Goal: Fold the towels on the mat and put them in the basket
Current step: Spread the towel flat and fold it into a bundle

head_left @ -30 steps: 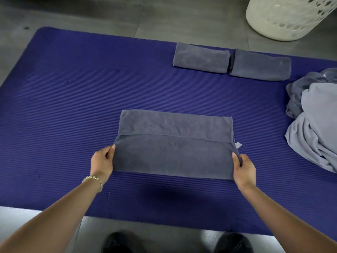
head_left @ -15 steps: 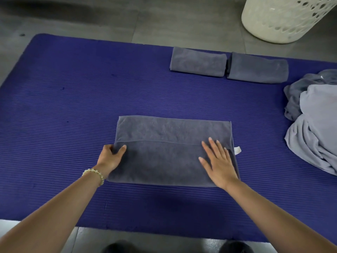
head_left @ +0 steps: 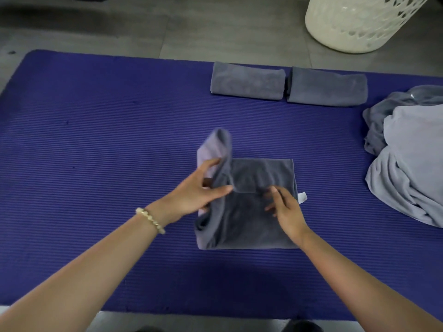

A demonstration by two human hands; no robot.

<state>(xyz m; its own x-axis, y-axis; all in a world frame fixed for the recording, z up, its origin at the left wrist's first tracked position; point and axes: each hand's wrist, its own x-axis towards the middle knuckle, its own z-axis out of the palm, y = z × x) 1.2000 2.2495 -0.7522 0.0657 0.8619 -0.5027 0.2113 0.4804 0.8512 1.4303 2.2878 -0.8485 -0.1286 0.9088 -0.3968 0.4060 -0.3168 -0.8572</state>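
1. The dark grey towel (head_left: pixel 261 221) lies in the middle of the mat (head_left: pixel 96 140), nearer the near edge than the far one, with its sides parallel to the mat's edges.
2. Its right part lies flat. Its left end is lifted into a flap that stands up and points toward the far edge, showing a paler underside.
3. A white label (head_left: pixel 302 197) sticks out of its right side.
4. The left hand (head_left: pixel 199 192), with a bead bracelet (head_left: pixel 150 220) at the wrist, pinches the raised flap between thumb and fingers.
5. The right hand (head_left: pixel 285 209) rests on the flat right half with its fingers loosely bent and the tips touching the cloth, gripping nothing.
6. Two folded towels (head_left: pixel 248 80) lie end to end along the far edge, their long axes running with that edge.
7. A crumpled pile of towels (head_left: pixel 412 164) sits at the right edge.
8. The white basket (head_left: pixel 359 22) stands on the floor beyond the far right corner, off the mat.
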